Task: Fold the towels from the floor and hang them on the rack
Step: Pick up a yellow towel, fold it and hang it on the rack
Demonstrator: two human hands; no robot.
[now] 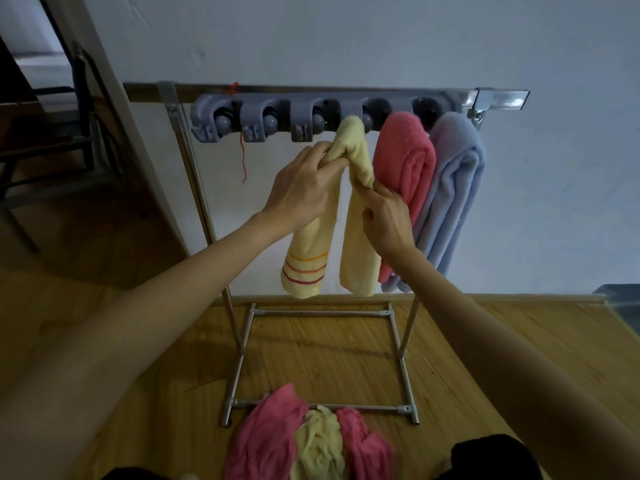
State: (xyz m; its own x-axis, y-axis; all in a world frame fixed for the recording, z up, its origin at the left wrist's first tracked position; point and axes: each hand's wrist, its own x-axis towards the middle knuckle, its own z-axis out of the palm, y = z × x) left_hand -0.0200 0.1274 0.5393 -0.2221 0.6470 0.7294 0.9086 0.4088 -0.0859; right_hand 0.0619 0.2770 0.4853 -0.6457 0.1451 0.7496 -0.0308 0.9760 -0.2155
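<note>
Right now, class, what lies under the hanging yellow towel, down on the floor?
Below the yellow towel the rack base bars cross bare wooden floor; nearer, a heap of pink and yellow towels covers part of the front bar and the floor beneath.

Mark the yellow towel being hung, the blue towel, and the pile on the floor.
yellow towel (360,258), head view, right hanging half.
blue towel (453,188), head view, middle folds.
floor pile (263,438), head view, left pink cloth.
</note>
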